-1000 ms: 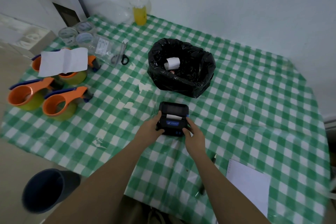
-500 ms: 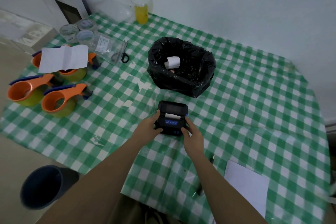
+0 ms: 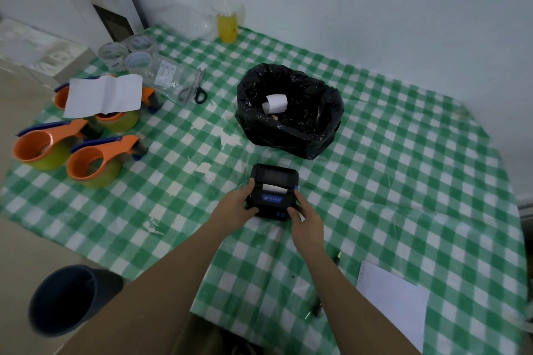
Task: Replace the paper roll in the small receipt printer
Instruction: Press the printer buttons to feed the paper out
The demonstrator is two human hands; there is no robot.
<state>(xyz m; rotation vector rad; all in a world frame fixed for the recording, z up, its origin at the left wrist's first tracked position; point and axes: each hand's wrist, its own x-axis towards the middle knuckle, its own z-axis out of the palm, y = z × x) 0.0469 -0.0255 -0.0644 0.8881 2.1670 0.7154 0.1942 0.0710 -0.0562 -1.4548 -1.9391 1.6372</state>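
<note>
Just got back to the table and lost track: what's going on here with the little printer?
A person holds the small black receipt printer on the green checked tablecloth, left hand on its left side, right hand on its right. White paper shows at the slot near the middle of its top. Just behind it stands a bin lined with a black bag, with a white paper roll lying inside. The scissors lie untouched further left.
</note>
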